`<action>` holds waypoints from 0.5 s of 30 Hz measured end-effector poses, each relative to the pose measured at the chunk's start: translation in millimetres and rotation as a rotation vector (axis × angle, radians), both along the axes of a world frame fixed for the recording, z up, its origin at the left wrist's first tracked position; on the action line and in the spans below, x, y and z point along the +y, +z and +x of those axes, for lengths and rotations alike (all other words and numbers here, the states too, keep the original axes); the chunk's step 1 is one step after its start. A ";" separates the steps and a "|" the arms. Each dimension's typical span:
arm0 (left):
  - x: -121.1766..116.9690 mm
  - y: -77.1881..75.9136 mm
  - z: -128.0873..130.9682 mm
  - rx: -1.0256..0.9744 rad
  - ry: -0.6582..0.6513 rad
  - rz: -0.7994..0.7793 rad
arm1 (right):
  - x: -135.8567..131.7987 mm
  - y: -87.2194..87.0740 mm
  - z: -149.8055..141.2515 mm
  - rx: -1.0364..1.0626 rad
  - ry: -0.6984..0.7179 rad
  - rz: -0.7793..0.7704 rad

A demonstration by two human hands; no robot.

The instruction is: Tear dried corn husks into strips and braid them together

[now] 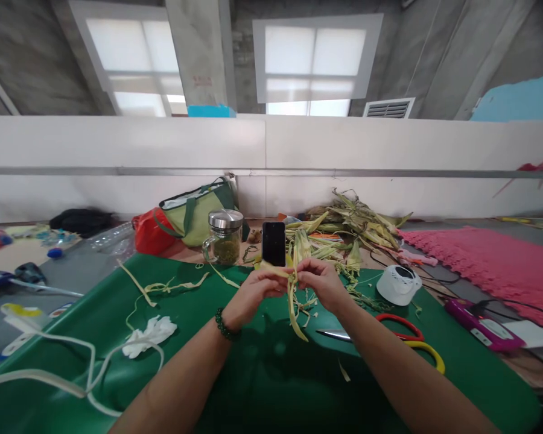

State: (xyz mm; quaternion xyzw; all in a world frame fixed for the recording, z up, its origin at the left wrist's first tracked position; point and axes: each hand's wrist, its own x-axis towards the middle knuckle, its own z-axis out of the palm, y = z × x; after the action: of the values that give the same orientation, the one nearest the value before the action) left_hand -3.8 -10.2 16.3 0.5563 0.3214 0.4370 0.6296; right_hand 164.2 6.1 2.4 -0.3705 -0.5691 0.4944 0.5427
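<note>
Both my hands meet above the middle of a green mat, pinching strips of pale corn husk. My left hand, with a dark green bead bracelet at its wrist, grips the husk from the left. From the right, my right hand closes its fingers on the same husk, close to the left fingertips. A long strip hangs down between them toward the mat. Scissors with a red and a yellow handle lie partly under my right forearm. Small husk scraps are scattered just beyond the hanging strip.
Behind the hands stand a phone and a lidded glass jar. A heap of dried husks lies at the back right, near a white roundish object. White cable and crumpled tissue lie at left; a magenta power strip at right.
</note>
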 end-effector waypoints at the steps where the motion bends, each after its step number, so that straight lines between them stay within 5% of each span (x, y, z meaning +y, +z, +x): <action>1: -1.2 1.7 0.2 0.030 -0.021 0.039 | 0.0 -0.2 -0.3 0.015 0.009 -0.013; 4: -3.4 3.2 2.0 0.043 -0.055 0.081 | -1.4 -0.7 -1.5 0.005 0.029 -0.006; 9: 2.8 -7.2 3.2 0.099 0.090 0.061 | -6.6 0.7 -1.5 -0.092 0.098 0.076; 15: 7.9 -12.1 0.3 0.284 0.324 0.261 | -12.8 5.3 0.5 -0.362 0.136 0.467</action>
State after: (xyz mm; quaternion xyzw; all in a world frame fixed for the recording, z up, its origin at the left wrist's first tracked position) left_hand -3.5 -2.3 4.3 0.6297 0.4324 0.4875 0.4229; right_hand 164.7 -6.7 7.6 -0.2788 -0.7784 0.3111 0.4686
